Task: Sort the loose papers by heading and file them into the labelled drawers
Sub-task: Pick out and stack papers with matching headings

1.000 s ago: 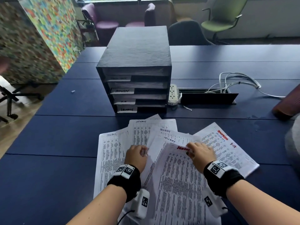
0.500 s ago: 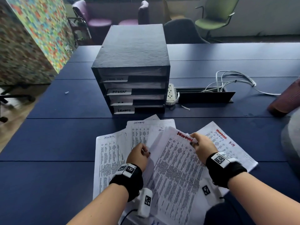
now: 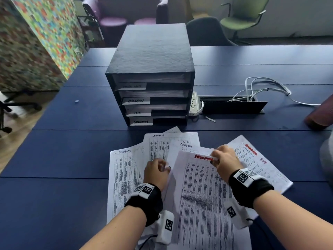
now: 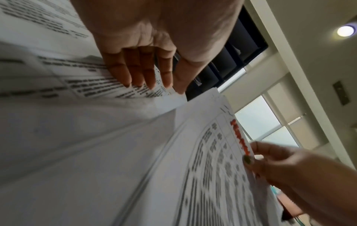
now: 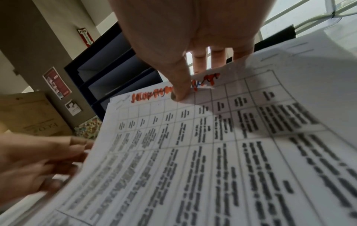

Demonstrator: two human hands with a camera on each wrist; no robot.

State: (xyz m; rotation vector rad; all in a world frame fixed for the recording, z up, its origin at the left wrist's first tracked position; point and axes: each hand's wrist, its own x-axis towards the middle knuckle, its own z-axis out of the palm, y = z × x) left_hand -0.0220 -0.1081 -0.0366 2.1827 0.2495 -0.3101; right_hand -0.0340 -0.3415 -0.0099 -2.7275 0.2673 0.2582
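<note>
While my right hand pinches the red-headed sheet before the drawer unit, my left hand curls on neighbouring papers.

**An office meeting room**

An office is suggested by the long dark-blue table with a recessed cable box, a white power strip, a green swivel chair, purple armchairs and a black labelled drawer unit.
</note>
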